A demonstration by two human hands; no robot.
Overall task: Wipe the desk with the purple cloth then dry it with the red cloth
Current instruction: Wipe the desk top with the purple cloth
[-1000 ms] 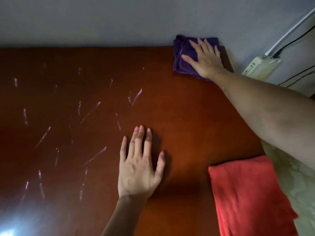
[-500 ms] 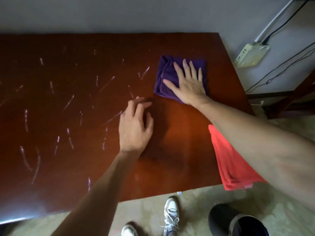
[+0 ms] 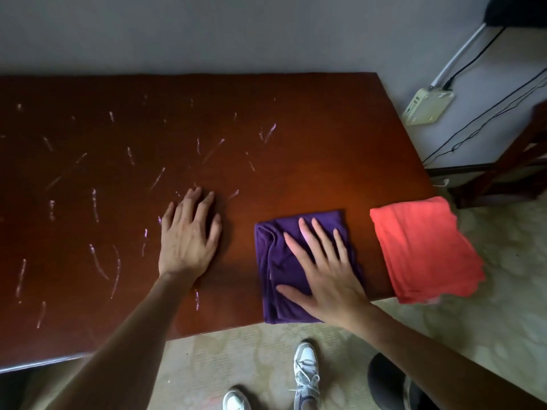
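Near the front edge of the desk, toward its right end, the right hand lies flat and fully spread on the purple cloth, palm pressing down and fingers splayed; it grips nothing, only pins the folded cloth against the wood. The cloth's near edge lies right at the desk's lip. To the left, the left hand rests open on bare wood, fingers loosely spread, holding nothing and apparently bracing the body. The red cloth lies folded at the near right corner, just beside the purple one but apart from it, and part of it overhangs the desk's right and near edges.

Pale wet streaks cover the left and middle of the surface, while the right portion looks clean, so by my judgement the wiping is only partly done and the drying has not started.

Risks from here: a stroke toward the near edge could drag the purple cloth off the desk, since only downward pressure holds it. A sweep to the right could nudge the overhanging red cloth onto the floor. The bracing left hand sits among the streaks and may smear or hide some from the wipe.
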